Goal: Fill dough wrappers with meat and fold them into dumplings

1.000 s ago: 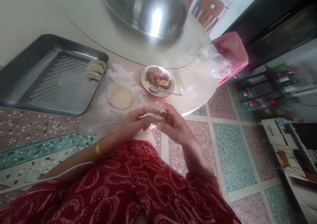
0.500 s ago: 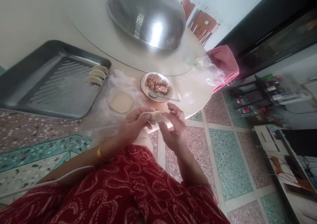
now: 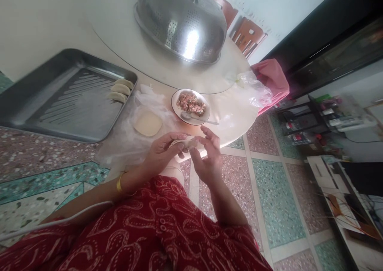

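Note:
Between my two hands, just off the table's near edge, is a folded pale dumpling [image 3: 187, 143]. My left hand [image 3: 163, 151] grips its left end between thumb and fingers. Thumb and index finger of my right hand [image 3: 207, 153] pinch its right end, the other fingers lifted. Just beyond stands a white bowl [image 3: 176, 112] of minced filling [image 3: 191, 102], a spoon [image 3: 199, 119] resting in it with its handle over the rim. Left of the bowl, a flat round dumpling wrapper [image 3: 148, 123] lies on a clear plastic bag [image 3: 122, 147].
A dark metal tray [image 3: 68, 133] on the left holds three finished dumplings [image 3: 120, 89] along its right side. A perforated steel dome cover [image 3: 182, 23] stands on the glass turntable [image 3: 125, 51]. A pink cloth [image 3: 272, 79] and crumpled plastic [image 3: 251, 87] lie at the table's right edge.
Both hands keep hold of the dumpling, and my right hand has shifted slightly left, closer to my left hand. The whole view has moved a little, so the table items appear slightly further right.

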`<act>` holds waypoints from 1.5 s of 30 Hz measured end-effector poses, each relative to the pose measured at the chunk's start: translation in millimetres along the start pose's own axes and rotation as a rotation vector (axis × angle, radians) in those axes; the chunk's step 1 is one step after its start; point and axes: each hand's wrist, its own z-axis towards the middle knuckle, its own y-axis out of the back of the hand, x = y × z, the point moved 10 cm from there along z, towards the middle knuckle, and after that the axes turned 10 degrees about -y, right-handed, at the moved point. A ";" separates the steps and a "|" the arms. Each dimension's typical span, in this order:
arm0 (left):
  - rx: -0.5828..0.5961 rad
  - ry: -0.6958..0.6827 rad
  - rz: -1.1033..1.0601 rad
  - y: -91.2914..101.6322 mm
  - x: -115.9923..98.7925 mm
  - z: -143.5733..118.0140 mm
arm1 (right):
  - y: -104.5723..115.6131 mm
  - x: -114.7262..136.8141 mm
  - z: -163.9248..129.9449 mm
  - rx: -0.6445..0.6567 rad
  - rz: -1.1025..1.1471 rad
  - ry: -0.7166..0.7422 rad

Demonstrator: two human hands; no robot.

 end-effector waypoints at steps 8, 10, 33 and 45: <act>0.001 0.009 0.045 0.8 -3.1 0.5 | -8.8 -17.7 4.1 0.104 0.176 -0.189; -0.006 0.014 0.066 1.5 -2.9 1.4 | -6.8 -12.9 3.4 0.078 0.167 -0.139; 0.143 0.011 0.119 -13.5 -5.0 -1.4 | 2.6 -20.1 17.4 0.133 0.190 -0.127; 0.192 -0.015 0.234 -11.1 -5.6 -1.5 | -5.9 3.5 24.4 0.292 0.178 -0.065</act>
